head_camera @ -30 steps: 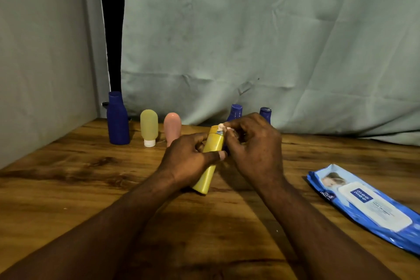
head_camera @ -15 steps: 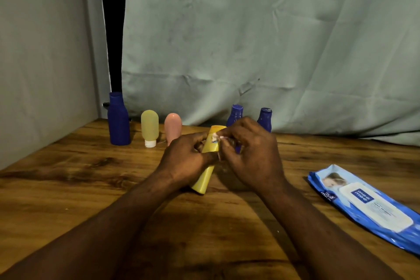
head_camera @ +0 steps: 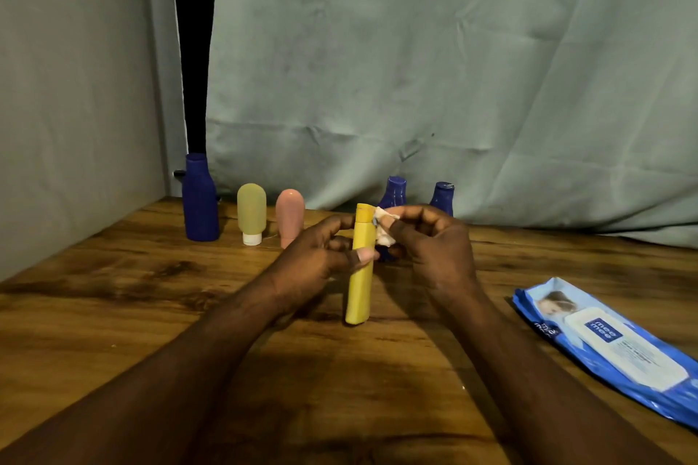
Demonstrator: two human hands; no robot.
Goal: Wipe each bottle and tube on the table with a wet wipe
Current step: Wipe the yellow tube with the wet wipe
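Observation:
A tall yellow bottle [head_camera: 360, 276] stands nearly upright at the table's middle, its base touching the wood. My left hand [head_camera: 313, 260] grips it around the upper half, thumb across the front. My right hand [head_camera: 434, 249] pinches a small crumpled white wet wipe [head_camera: 384, 226] against the bottle's cap and right shoulder. Along the back stand a large dark blue bottle [head_camera: 199, 200], a pale yellow tube [head_camera: 251, 213] on its white cap, a pink tube [head_camera: 289, 217], and two small blue bottles [head_camera: 396, 191] [head_camera: 442, 196] partly hidden behind my hands.
A blue pack of wet wipes [head_camera: 604, 347] lies flat at the right edge of the wooden table [head_camera: 113, 313]. A grey-green cloth backdrop [head_camera: 415, 68] hangs behind the table, and a grey wall closes the left side.
The yellow bottle has swung from a tilt to nearly upright. My right hand has opened outward and shifted right, with the wipe now at the bottle's cap and shoulder.

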